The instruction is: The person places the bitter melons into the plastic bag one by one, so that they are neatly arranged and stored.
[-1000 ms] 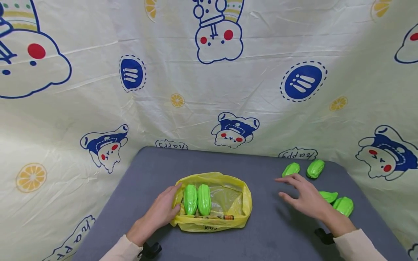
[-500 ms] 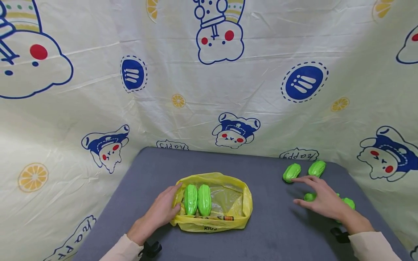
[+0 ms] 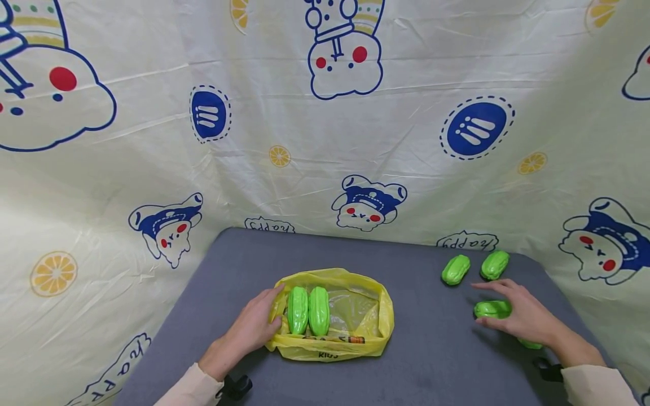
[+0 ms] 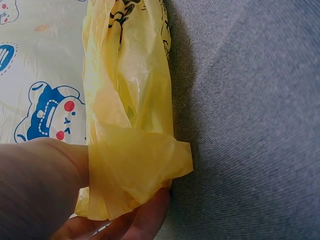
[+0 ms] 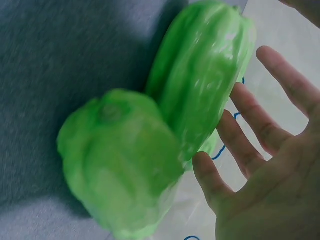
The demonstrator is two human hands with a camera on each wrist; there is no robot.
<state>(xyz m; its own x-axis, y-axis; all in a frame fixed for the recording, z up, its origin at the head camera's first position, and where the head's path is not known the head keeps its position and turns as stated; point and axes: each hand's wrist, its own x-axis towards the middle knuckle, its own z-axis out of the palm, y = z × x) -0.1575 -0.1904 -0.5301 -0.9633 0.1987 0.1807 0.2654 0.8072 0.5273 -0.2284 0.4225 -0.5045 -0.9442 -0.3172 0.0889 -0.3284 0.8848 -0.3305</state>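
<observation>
Around the left end of a yellow plastic bag (image 3: 363, 348), my left hand (image 3: 251, 322) grips its rim; in the left wrist view, thumb and fingers lie on either side of the film (image 4: 135, 165). Two glossy green ridged star fruits (image 3: 319, 311) lie side by side inside the opened bag. My right hand (image 3: 533, 321) reaches over another star fruit (image 3: 490, 309), thumb and forefinger spread to either side of it. Its fingers are stretched out in the right wrist view, beside two star fruits (image 5: 117, 160). One more star fruit (image 3: 530, 343) is mostly hidden under that hand.
Two further star fruits (image 3: 456, 270) lie near the far right corner of the grey table (image 3: 416, 361). A pale printed sheet (image 3: 284, 192) hangs behind the table and along its sides. Grey tabletop separates the bag from the fruits on the right.
My right hand has moved right and towards me, from near the far star fruits to the nearer pair. My left hand and the bag have stayed in place.
</observation>
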